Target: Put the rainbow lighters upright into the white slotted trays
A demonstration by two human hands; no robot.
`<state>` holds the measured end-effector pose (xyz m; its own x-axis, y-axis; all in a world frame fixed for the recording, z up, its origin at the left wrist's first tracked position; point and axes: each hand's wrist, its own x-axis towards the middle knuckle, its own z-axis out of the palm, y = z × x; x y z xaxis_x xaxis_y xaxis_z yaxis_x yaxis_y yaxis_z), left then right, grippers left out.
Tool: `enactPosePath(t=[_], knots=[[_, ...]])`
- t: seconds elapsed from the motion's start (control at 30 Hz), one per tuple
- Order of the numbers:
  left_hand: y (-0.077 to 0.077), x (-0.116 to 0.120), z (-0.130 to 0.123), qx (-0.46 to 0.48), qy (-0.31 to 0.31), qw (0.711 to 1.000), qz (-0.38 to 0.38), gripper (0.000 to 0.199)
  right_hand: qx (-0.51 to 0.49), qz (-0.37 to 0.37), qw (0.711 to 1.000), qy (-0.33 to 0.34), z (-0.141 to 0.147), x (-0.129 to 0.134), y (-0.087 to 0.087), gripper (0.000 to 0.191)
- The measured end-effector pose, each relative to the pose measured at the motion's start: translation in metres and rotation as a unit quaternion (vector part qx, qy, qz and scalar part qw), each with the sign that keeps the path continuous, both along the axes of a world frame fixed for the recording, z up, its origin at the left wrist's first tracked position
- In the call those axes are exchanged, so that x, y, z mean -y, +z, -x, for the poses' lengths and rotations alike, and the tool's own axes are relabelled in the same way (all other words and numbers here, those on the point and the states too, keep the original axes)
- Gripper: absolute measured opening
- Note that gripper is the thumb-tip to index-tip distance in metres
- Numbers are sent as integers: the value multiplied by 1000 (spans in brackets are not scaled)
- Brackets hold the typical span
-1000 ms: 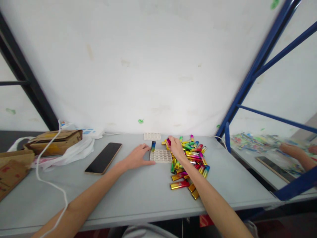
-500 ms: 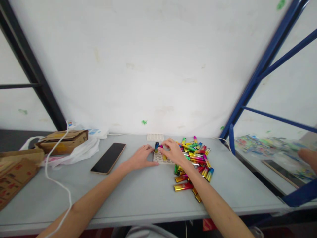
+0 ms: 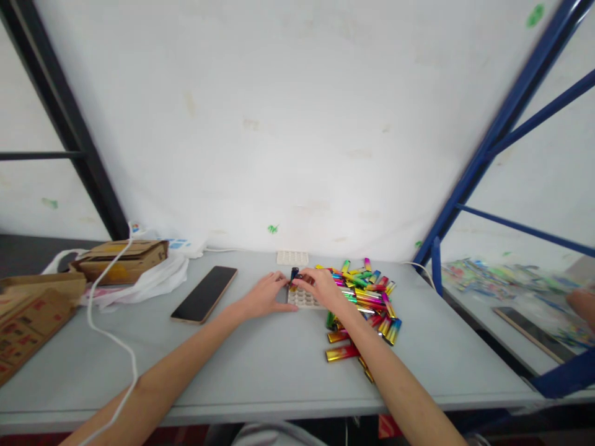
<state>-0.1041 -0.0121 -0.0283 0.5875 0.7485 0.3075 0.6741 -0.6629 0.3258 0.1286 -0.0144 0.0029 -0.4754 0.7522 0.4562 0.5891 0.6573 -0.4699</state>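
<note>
A small white tray (image 3: pixel 305 298) with rows of holes lies on the table in front of me. One dark blue lighter (image 3: pixel 294 272) stands upright in its far left corner. My left hand (image 3: pixel 264 295) rests at the tray's left edge, thumb and fingers spread apart, fingertips close to that lighter. Over the tray, my right hand (image 3: pixel 323 288) is closed in a pinch at the far left holes, on what looks like another lighter, mostly covered by the fingers. A loose pile of shiny, multicoloured lighters (image 3: pixel 370 301) lies right of the tray, partly behind my right forearm.
A second white tray (image 3: pixel 292 257) is by the wall. On the left are a phone (image 3: pixel 204 293), cardboard boxes (image 3: pixel 121 262), a plastic bag (image 3: pixel 149 286) and a white cable (image 3: pixel 111 337). A blue metal frame (image 3: pixel 469 164) borders the right side; beyond it a person's hand (image 3: pixel 583 305) shows.
My right hand has shifted slightly left, toward the upright lighter, with its pinched lighter. My left hand stays at the tray's edge. The camera view has moved a little.
</note>
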Motion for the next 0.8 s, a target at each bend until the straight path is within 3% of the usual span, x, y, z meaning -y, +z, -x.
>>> enactPosePath(t=[0.17,0.3,0.4,0.5,0.57,0.67,0.8], knots=[[-3,-3,1,0,-1,1000,0,72,155,8,982,-103,13,11,13,36],[-4,-4,2,4,0,1000,4,73,200,0,975,-99,9,14,21,43],[-2,-3,2,7,3,1000,8,75,171,-24,975,-137,-14,9,27,47],[-1,-2,2,6,5,1000,7,76,178,-35,959,-219,-50,2,32,32],[0,-2,2,1,9,1000,8,76,211,-8,940,-268,-74,-2,30,28],[0,-2,2,-3,12,1000,9,75,263,50,920,-287,-101,-4,23,27],[1,-2,1,-4,12,1000,8,76,273,87,909,-303,-110,-3,19,24]])
